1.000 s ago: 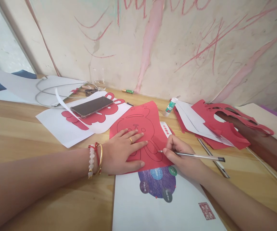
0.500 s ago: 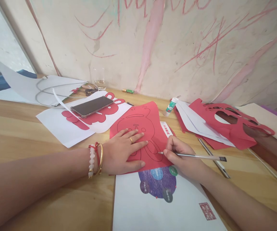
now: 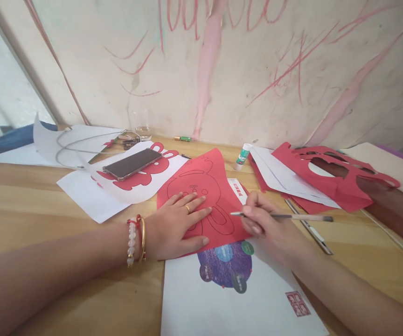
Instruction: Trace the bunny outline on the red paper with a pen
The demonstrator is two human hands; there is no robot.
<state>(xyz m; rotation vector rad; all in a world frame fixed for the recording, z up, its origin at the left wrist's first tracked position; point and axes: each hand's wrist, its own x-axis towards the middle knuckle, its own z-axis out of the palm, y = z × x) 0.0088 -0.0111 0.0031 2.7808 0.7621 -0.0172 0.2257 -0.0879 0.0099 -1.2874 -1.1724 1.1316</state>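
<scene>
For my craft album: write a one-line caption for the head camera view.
Left hand pins red paper bearing a rabbit outline; right hand holds a slim pen.

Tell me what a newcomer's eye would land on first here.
The red paper in the middle, with a rabbit outline on it, catches the eye first, the left hand flat on it and the right hand holding a pen over it. To the right lies a cut-out red sheet, and pink scrawls mark the wall behind.

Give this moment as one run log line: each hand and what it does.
left hand: flat on red paper sheet with drawn rabbit outline | right hand: holding slim silver pen over sheet
</scene>
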